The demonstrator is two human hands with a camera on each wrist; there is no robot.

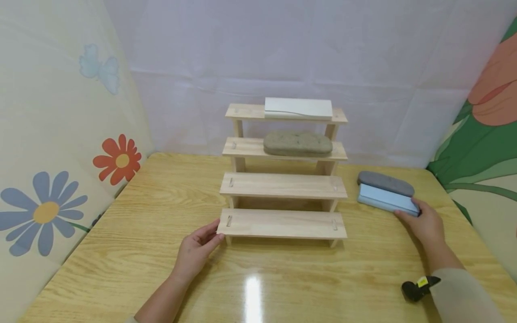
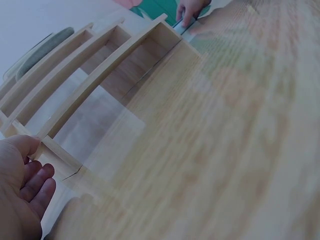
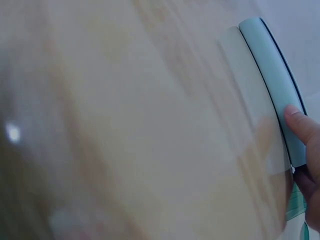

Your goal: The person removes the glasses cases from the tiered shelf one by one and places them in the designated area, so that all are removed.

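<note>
A light blue glasses case (image 1: pixel 385 198) lies on the table right of a four-step wooden display stand (image 1: pixel 282 223). My right hand (image 1: pixel 429 224) grips the case's right end, the thumb along its near side in the right wrist view. At the stand's lowest step, my left hand (image 1: pixel 195 251) pinches the left end between thumb and fingers. In the left wrist view the left thumb rests at the board's corner. A white glasses case (image 1: pixel 298 109) lies on the top step, and a grey-green oval glasses case (image 1: pixel 298 143) on the second step down.
A dark grey oval glasses case (image 1: pixel 385 181) lies just behind the blue one. The wooden table (image 1: pixel 177 188) meets a white cloth backdrop (image 1: pixel 186 112) behind the stand. Flower-printed panels (image 1: pixel 44 134) flank both sides. A black device (image 1: pixel 420 288) sits at the right wrist.
</note>
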